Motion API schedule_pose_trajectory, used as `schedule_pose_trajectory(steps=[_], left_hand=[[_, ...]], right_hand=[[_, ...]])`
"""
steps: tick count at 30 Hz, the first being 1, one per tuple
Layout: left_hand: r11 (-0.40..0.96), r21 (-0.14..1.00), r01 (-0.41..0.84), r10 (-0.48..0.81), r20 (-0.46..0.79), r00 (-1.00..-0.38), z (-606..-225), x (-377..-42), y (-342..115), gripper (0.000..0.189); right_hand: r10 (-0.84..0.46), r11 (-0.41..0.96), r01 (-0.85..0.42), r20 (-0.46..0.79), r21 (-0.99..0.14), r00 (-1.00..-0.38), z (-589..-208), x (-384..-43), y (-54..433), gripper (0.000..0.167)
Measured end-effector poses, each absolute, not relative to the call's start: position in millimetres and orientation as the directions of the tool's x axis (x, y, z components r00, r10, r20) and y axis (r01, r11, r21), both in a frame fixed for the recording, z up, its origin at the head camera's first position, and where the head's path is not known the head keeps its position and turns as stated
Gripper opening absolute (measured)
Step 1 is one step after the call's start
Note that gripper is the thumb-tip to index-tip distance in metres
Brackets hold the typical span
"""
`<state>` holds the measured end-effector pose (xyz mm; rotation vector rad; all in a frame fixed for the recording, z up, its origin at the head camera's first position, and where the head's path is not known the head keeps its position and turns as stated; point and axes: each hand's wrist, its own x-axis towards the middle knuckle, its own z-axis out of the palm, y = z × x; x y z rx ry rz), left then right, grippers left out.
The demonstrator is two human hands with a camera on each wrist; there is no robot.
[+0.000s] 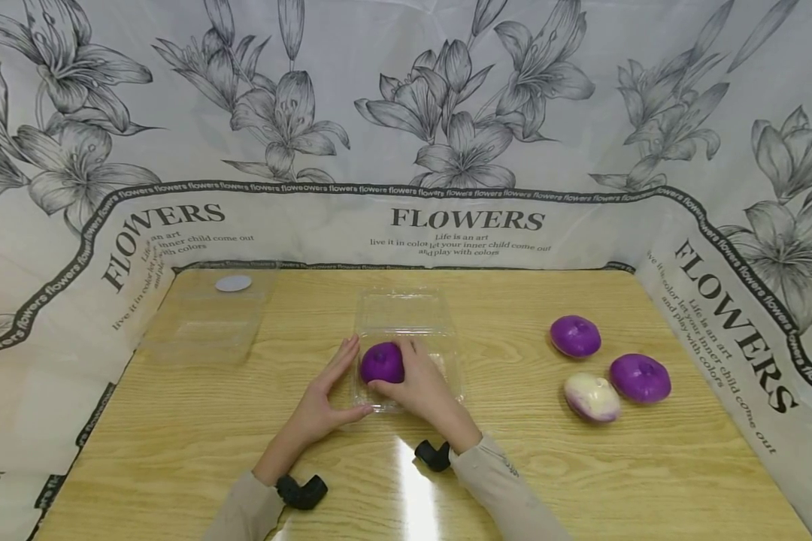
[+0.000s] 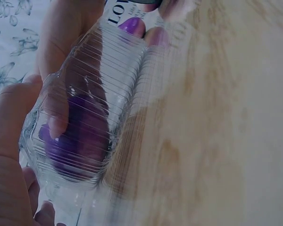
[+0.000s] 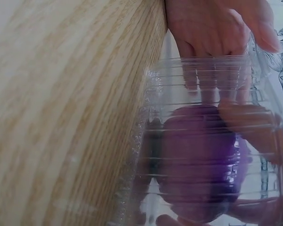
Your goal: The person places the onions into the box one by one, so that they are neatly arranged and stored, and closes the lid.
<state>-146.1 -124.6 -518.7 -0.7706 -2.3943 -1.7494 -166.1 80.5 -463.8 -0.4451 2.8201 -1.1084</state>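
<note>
A clear plastic clamshell container lies with its lid folded back on the wooden table. My right hand reaches into it and grips a purple onion, thumb at the near side and fingers at the far side. Through the ribbed wall, the onion shows low inside the container in the right wrist view. My left hand holds the container at its left side, the thumb by the front edge and the fingers along the left wall. In the left wrist view, the left thumb lies against the rim.
Two purple onions and a pale, purple-tinged one lie on the right of the table. Another clear container with a white oval label stands at the back left. Flower-printed cloth encloses the back and sides.
</note>
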Motion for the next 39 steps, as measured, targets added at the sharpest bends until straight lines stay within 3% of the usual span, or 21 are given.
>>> schedule_pose_trajectory(steps=[12, 27, 39], left_hand=[[0.216, 0.855, 0.471, 0.354, 0.381, -0.854, -503, -140, -121, 0.094], [0.223, 0.851, 0.476, 0.357, 0.383, -0.852, -524, -149, -126, 0.097], [0.215, 0.863, 0.457, 0.354, 0.368, -0.860, -488, -134, -121, 0.092]], right_hand=[[-0.295, 0.729, -0.243, 0.026, -0.640, -0.955, -457, -165, 83, 0.084], [-0.283, 0.737, -0.224, 0.010, -0.638, -0.959, -447, -164, 88, 0.090], [-0.224, 0.701, -0.160, -0.002, -0.695, -0.975, -427, -165, 105, 0.092]])
